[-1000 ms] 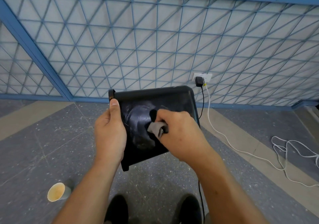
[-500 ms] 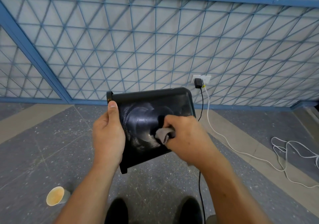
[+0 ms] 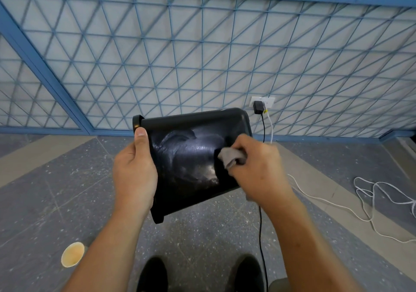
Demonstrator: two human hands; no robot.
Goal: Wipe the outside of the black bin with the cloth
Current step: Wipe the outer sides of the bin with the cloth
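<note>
Two grips share the work. My left grip [image 3: 135, 174] clasps the black bin [image 3: 191, 156] by its lipped edge, with the thumb laid flat along the near face and the fingers hidden behind it. My right grip [image 3: 258, 170] is curled tight round a bunched grey cloth [image 3: 231, 156] and presses it against the bin's glossy outer side, close to the bin's right edge. The bin is held off the floor [image 3: 45, 190] in front of me, turned on its side and tilted. Its lipped end is toward my left grip and its rounded corners are to the right. Shiny smeared streaks cover its face between the two grips. Just beyond the bin's upper right corner is a white wall socket [image 3: 267, 101] with a black plug [image 3: 257, 107] in it. A black cable [image 3: 261, 224] drops from the plug, passes behind the bin and my right forearm, and reaches the floor. A white cable [image 3: 360, 215] runs off to the right of the bin and lies in loose loops on the floor. Below the bin are the toes of my two dark shoes [image 3: 153, 273]. Below and well to the left of the bin is a paper cup [image 3: 72, 254] on the floor, its mouth turned toward me. Behind the bin a blue wire grille [image 3: 202, 55] covers the pale wall.
</note>
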